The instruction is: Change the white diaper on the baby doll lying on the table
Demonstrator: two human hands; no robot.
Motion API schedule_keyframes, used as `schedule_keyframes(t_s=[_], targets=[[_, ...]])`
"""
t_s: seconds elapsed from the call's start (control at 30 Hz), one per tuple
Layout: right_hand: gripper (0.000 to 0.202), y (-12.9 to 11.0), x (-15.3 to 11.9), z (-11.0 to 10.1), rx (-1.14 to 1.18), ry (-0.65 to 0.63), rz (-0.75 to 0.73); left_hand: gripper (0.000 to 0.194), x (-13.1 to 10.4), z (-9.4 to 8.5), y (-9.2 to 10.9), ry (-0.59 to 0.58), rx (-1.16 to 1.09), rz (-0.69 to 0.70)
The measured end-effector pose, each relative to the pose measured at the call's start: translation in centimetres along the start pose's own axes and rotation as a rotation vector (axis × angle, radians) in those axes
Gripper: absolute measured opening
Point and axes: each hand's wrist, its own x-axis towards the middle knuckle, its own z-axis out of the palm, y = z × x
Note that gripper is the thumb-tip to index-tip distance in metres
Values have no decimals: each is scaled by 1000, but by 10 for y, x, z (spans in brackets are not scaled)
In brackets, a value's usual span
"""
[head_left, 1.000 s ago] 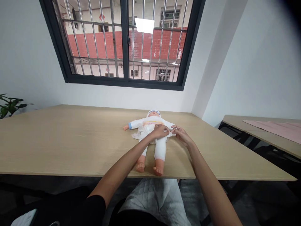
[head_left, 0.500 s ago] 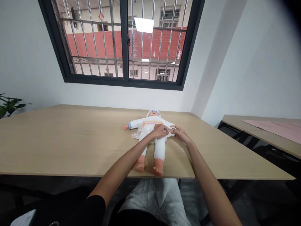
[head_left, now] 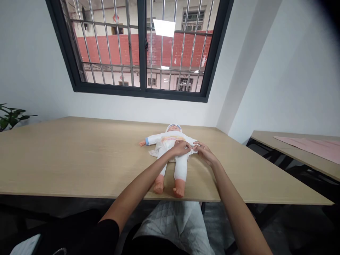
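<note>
A baby doll (head_left: 181, 170) in white clothes and a white printed cap lies on its back on the wooden table (head_left: 92, 156), feet toward me. Thin white cloth (head_left: 155, 151) spreads out at its hips. My left hand (head_left: 181, 148) rests over the doll's belly, fingers closed in a pinch on the white cloth near the hip on the right side. Close beside it, my right hand (head_left: 203, 150) pinches the edge of the same cloth by the doll's arm. The fingertips of both hands nearly meet, and the small bit of cloth between them is hard to make out.
A barred window (head_left: 142, 94) is in the wall behind the table. A green plant (head_left: 12, 117) stands at the far left. On the right, a second table (head_left: 261, 136) bears a pink cloth (head_left: 316, 145). The table's front edge runs just below the doll's feet.
The view has shifted very slightly. Both hands stay at the same place on the cloth, and the doll has not visibly moved.
</note>
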Motion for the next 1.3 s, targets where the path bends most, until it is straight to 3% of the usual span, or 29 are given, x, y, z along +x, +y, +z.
schedule_keyframes(t_s=[0.4,1.3], targets=[[33,1,1,-1,35,-28,-12,20,-1,0,1,29,-68,-11],[28,1,0,1,-21,-70,-21,21,0,-2,-4,-89,10,30]])
